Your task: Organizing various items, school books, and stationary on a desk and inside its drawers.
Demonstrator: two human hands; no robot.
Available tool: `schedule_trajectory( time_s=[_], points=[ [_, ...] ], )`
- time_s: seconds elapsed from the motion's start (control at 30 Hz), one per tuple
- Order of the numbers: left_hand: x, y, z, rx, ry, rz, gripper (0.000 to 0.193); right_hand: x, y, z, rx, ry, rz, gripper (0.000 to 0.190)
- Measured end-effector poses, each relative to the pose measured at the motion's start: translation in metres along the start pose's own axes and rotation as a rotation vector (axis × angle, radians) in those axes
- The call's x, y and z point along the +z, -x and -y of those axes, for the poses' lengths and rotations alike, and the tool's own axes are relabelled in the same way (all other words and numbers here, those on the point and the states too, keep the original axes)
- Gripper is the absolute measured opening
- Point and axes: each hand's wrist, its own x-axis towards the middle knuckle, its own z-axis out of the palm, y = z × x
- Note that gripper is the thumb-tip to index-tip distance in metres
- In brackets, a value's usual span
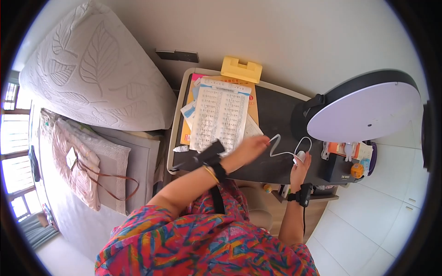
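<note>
My left hand (251, 149) pinches one end of a thin white cable (284, 153) above the dark desk top (276, 114). From there the cable bends and loops across to my right hand (300, 170), which grips a small white block (299, 157) that looks like a power adapter. Its far side is partly covered by my fingers. Under and beyond my left wrist lies a sheet of printed sums (222, 110), on top of a stack of papers and an orange booklet (254, 100). A small white bottle (181, 148) rests at the desk's left edge.
A yellow plastic holder (241, 70) stands at the back edge by the wall. To the right are a large round-headed lamp or mirror (366, 110), a dark box (340, 168) and an orange trinket (357, 170). A mattress (100, 76) leans at left, above folded bedding (76, 165).
</note>
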Motion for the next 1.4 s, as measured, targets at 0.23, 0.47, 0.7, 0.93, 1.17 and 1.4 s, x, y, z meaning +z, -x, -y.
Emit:
schedule_trajectory(
  time_s=[0.23,0.47,0.7,0.93,1.17,1.4],
  points=[
    [-0.149,0.0,0.002,0.137,-0.624,-0.686,0.03,-0.056,-0.005,0.122,-0.102,-0.35,-0.099,0.032],
    [-0.163,-0.028,0.025,-0.064,-0.69,-0.609,0.056,0.067,-0.057,0.203,-0.199,-0.58,0.099,0.046],
    [-0.149,-0.011,-0.03,0.004,-0.651,-0.771,0.049,0.05,-0.059,0.212,0.24,-1.144,0.374,0.053],
    [-0.103,0.069,-0.056,0.114,-0.675,-0.656,0.052,0.001,0.016,0.194,0.199,-1.271,0.51,0.069],
    [-0.06,0.116,-0.045,0.189,-0.797,-0.692,0.06,-0.017,0.051,0.18,0.432,-1.381,0.65,0.058],
    [-0.031,0.131,-0.091,0.412,-0.623,-0.629,0.035,-0.024,0.047,0.164,0.66,-1.56,0.55,0.036]
  ],
)
